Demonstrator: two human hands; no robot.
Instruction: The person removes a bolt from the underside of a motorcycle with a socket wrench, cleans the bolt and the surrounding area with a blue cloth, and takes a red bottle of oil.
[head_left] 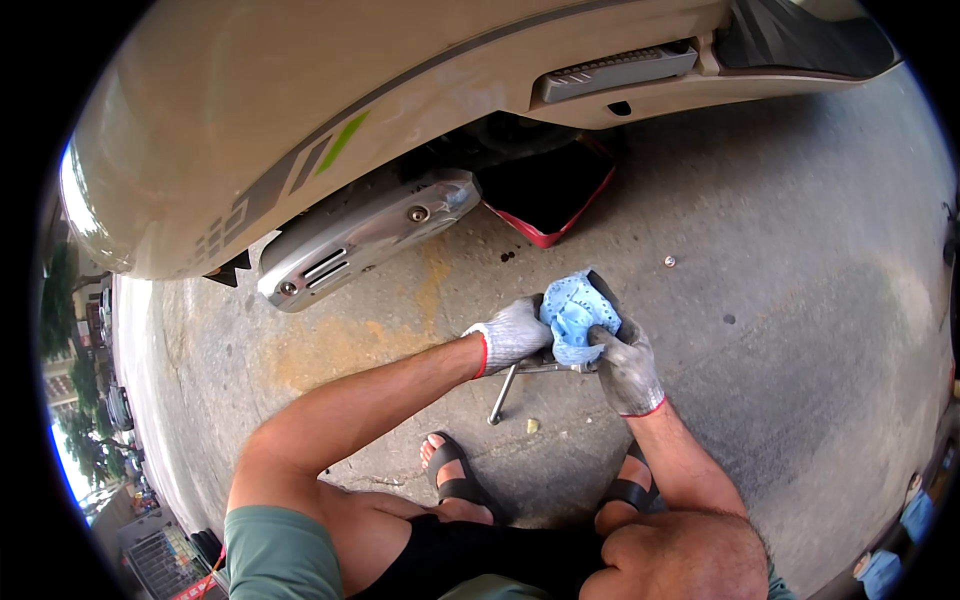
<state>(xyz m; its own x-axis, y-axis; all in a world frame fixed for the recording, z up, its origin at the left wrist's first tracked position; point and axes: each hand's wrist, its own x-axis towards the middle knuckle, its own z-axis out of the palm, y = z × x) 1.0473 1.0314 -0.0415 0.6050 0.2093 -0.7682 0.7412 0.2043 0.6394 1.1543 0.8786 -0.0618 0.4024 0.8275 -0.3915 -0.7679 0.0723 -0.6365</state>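
The right hand [630,376] pinches a crumpled, dotted blue cloth [576,318]; the left hand's [512,334] finger state I can't tell. The red-edged tray [546,239] looks black inside.

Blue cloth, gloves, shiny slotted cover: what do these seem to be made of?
The blue cloth: soft, matt fabric or thick paper, since it crumples into folds; which one is unclear.
The gloves: dull knitted yarn, judging by the ribbed surface and red-edged cuffs.
The slotted cover: probably polished metal, given its bright reflections, though chromed plastic is possible.
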